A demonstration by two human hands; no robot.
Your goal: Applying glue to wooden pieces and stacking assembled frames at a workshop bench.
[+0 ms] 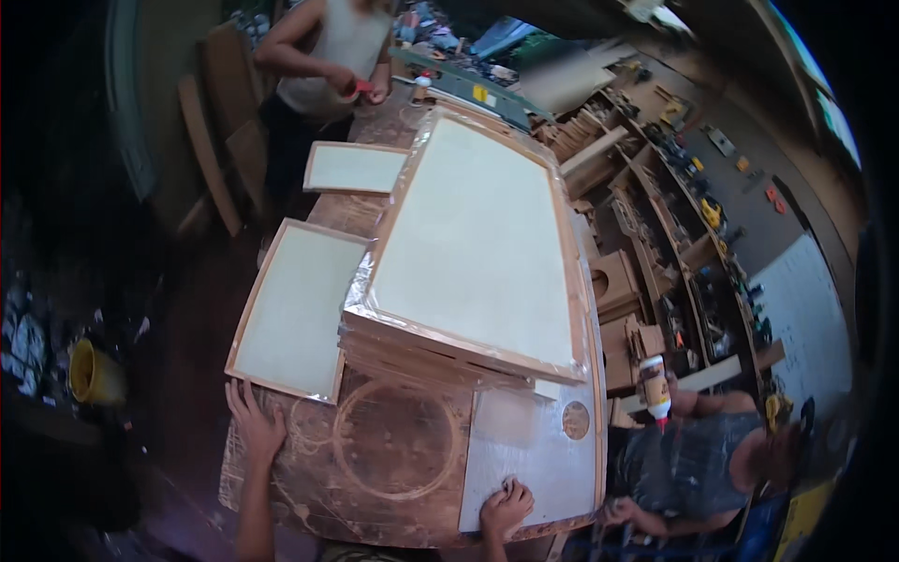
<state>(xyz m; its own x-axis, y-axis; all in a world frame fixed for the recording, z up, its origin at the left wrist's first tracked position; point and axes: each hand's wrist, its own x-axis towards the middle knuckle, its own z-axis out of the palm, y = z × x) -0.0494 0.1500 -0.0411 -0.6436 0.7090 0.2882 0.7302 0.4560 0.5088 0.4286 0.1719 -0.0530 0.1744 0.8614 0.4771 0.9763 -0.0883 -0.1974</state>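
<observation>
My left hand (256, 423) lies with its fingers stretched out at the near corner of a wood-framed white panel (298, 304), at the left of the worktable. My right hand (507, 511) is closed over the pale grey sheet (538, 459) at the table's near right. Something small and dark shows at its fingertips, too small to name. Beyond my hands stands a stack of framed panels, its top white panel (478, 234) edged in wood and shiny clear film. A smaller framed panel (356, 169) lies farther back on the left.
The worn brown worktable (398, 436) bears ring marks. At the right a co-worker (693, 459) holds a white glue bottle (655, 389), tip down. Another person (328, 56) stands at the far end with a red object (363, 87). Shelves (674, 215) of tools line the right; a yellow bucket (94, 371) is at left.
</observation>
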